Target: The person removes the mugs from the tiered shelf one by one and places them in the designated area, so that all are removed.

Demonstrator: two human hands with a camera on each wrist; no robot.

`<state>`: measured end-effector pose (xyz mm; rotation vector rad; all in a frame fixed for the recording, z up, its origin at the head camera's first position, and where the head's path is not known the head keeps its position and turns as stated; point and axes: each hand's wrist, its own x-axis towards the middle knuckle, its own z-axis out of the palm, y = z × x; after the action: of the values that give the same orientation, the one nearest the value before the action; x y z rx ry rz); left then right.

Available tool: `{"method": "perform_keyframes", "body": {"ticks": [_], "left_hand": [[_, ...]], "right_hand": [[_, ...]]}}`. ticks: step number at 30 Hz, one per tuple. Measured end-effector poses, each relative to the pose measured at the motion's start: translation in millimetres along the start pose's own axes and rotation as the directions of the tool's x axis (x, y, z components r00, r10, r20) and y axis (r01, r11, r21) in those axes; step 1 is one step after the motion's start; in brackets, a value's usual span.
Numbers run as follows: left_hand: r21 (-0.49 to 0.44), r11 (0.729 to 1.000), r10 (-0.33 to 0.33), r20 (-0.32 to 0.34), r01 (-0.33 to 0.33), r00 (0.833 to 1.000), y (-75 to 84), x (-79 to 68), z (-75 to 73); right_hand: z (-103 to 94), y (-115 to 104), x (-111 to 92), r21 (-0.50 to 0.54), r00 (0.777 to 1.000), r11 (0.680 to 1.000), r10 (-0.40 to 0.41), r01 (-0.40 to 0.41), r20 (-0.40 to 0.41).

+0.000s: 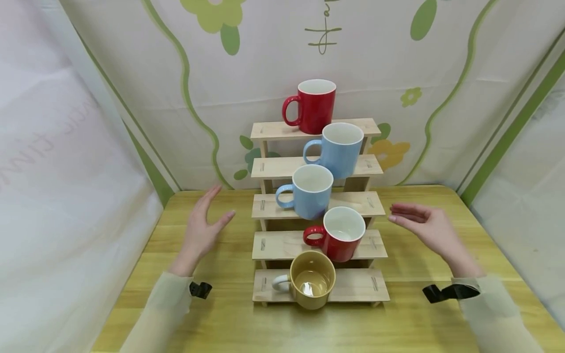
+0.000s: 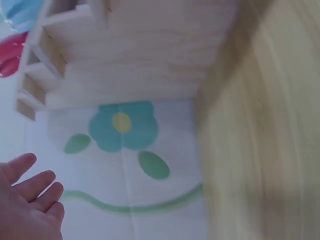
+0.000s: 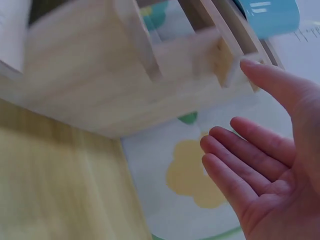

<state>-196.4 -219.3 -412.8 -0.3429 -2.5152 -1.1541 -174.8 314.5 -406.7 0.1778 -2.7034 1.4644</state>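
Observation:
A light wooden stepped rack (image 1: 275, 245) carries mugs, one on each tier. On the top tier is a red mug (image 1: 319, 113), with a light blue mug (image 1: 341, 156) below it towards the right. Lower down come another light blue mug (image 1: 311, 198), a red mug (image 1: 339, 245) and, on the bottom tier, a tan mug (image 1: 312, 298) with a white handle. My left hand (image 1: 200, 233) is held apart from the rack's left side, fingers extended and holding nothing. To the right of the rack, my right hand (image 1: 430, 230) is also empty, its fingers loosely extended towards the rack.
The rack stands on a wooden table (image 1: 220, 314) near its back edge. Behind it hangs a white cloth (image 1: 260, 63) printed with flowers and leaves, and more white cloth (image 1: 53, 206) closes off the left side. Dark straps (image 1: 450, 292) circle both wrists.

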Motion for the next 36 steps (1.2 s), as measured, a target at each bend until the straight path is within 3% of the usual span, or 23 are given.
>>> {"method": "perform_keyframes", "body": {"ticks": [12, 24, 32, 36], "left_hand": [[-0.210, 0.971, 0.104, -0.071, -0.117, 0.992, 49.3, 22.3, -2.2], [-0.276, 0.920, 0.234, -0.176, -0.276, 0.956, 90.3, 63.8, -3.2], [-0.365, 0.877, 0.242, -0.225, -0.312, 0.944, 118.0, 93.7, -7.2], [-0.415, 0.866, 0.205, -0.214, -0.279, 0.955, 144.6, 100.1, -14.4]], "right_hand": [[24.9, 3, -21, 0.082, 0.992, 0.996, 0.027, -0.037, 0.122], [37.1, 10, -30, 0.078, 0.983, 0.986, 0.137, -0.148, 0.124], [40.7, 20, -29, 0.135, 0.972, 0.972, 0.170, -0.192, 0.160], [43.1, 28, -27, 0.208, 0.970, 0.960, 0.149, -0.188, 0.190]]}}
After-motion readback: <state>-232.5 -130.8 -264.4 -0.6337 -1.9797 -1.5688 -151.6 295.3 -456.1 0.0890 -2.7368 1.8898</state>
